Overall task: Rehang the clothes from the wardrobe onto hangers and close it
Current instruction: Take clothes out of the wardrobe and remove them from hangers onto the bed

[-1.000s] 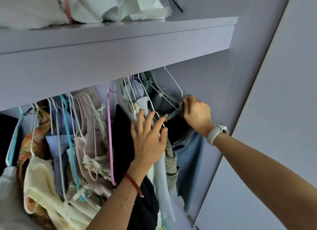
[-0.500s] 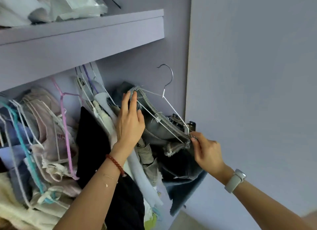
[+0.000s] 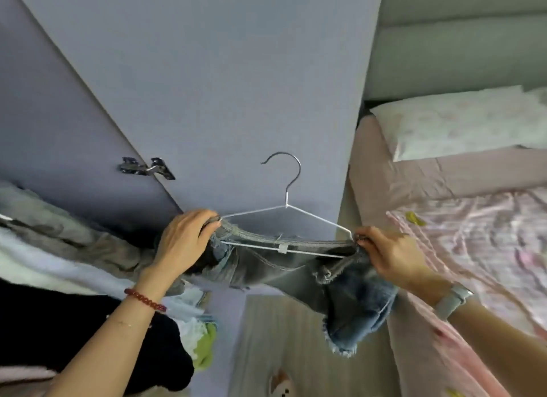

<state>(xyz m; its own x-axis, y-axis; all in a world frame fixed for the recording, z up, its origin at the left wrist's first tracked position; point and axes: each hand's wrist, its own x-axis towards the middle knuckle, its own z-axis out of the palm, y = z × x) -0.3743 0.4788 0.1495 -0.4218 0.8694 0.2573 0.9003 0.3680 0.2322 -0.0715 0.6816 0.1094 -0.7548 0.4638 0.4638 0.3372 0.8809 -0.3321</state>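
Shorts [image 3: 296, 266] on the white hanger [image 3: 285, 219] have come off the rail, now mid-frame; my left hand [image 3: 183, 242] and right hand [image 3: 390, 254] grip the waistband ends; next, rehanging.

Pillow [image 3: 461, 121] lies on pink-sheeted bed [image 3: 444, 183]

Frayed denim shorts [image 3: 340, 281] stretched by the waistband along the bottom bar of a white wire hanger [image 3: 285, 228] (grey metal hook upright, free of any rail), legs drooping down to the right, in front of the open lilac wardrobe door [image 3: 207, 85].
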